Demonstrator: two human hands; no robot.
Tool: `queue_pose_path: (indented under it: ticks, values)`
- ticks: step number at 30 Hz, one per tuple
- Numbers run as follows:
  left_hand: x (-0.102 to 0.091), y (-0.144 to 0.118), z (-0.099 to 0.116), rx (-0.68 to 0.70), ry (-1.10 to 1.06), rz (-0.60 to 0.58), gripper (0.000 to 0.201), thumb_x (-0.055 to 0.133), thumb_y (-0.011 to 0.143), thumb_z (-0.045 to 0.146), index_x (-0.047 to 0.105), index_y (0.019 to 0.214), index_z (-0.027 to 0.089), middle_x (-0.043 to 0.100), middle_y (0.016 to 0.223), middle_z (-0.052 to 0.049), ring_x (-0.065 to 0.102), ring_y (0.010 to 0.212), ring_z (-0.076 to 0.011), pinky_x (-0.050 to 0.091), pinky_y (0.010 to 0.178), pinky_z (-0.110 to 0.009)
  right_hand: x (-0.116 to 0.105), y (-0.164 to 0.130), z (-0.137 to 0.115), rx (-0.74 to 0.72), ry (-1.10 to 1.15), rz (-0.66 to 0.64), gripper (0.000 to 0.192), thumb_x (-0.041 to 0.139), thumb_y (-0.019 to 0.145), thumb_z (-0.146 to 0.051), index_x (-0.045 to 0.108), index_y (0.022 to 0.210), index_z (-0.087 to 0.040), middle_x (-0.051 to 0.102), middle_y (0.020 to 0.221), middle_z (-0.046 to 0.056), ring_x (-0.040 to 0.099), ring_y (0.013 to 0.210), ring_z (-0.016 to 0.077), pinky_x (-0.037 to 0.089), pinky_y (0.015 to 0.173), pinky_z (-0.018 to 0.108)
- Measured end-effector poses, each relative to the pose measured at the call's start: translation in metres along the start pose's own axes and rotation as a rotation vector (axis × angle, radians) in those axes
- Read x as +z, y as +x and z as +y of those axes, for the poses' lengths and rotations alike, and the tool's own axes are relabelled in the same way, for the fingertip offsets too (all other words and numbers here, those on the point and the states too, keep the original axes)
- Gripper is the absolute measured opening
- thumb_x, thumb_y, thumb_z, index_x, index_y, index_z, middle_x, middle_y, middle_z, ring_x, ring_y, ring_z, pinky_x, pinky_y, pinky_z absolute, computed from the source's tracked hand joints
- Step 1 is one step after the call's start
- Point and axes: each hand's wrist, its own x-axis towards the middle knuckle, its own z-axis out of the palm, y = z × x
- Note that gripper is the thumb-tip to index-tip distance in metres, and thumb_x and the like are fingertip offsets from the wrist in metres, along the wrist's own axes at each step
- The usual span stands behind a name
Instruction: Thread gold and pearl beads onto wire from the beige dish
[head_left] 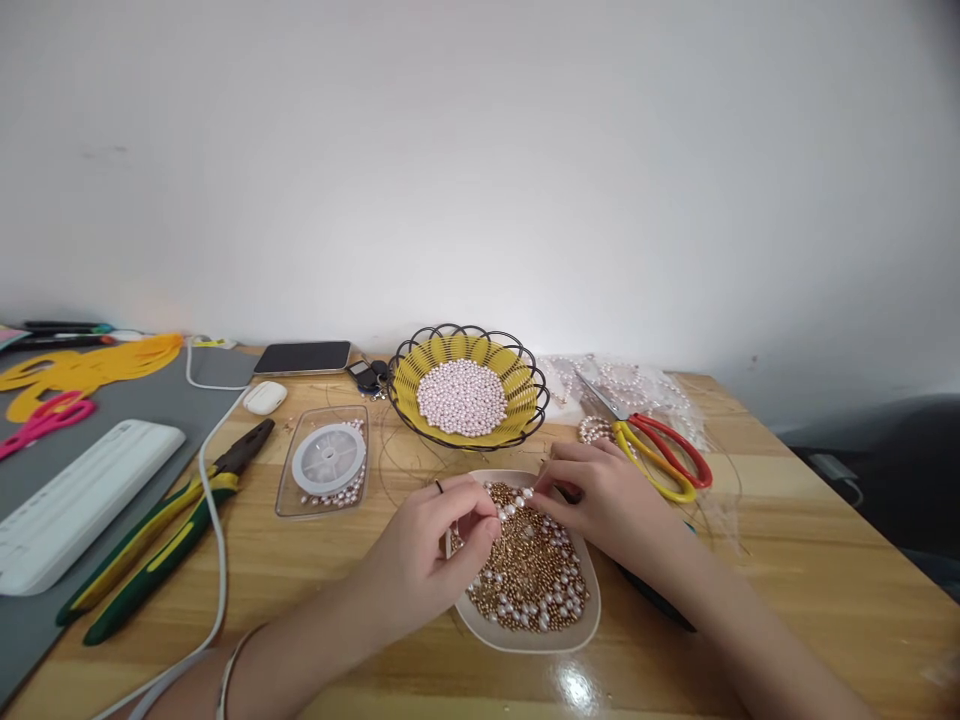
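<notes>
Both hands are over a cream tray [531,645] filled with small gold beads and white pearl beads. A short row of pearl beads [513,507] spans the gap between my fingertips. My left hand [442,530], wearing a dark ring, pinches its near-left end between thumb and forefinger. At the other end, the fingers of my right hand [596,490] are closed on the row. Any thread through the beads is too fine to make out. Just behind the tray stands a yellow basket with a black scalloped rim [409,425], holding many pale pink beads [462,397].
Scissors [652,455] with red and yellow handles lie right of the basket, near bagged bead strands [637,385]. Leftward are a clear box [283,500] with a spool [328,460], pliers [172,525], a white cable [217,520], a phone [302,357], a power strip [94,500] and pink scissors [49,420].
</notes>
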Motion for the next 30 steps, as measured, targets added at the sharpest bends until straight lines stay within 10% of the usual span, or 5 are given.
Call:
queue_pose_path:
  ticks: [30]
  values:
    - [0.001, 0.002, -0.001, -0.006, 0.003, 0.005, 0.017, 0.052, 0.096, 0.014, 0.055, 0.080, 0.019, 0.055, 0.072, 0.002, 0.053, 0.067, -0.0130, 0.038, 0.061, -0.023, -0.011, -0.005, 0.000, 0.087, 0.028, -0.302, 0.014, 0.076, 0.086, -0.010, 0.070, 0.081, -0.022, 0.068, 0.072, -0.002, 0.063, 0.069, 0.0190, 0.044, 0.068, 0.031]
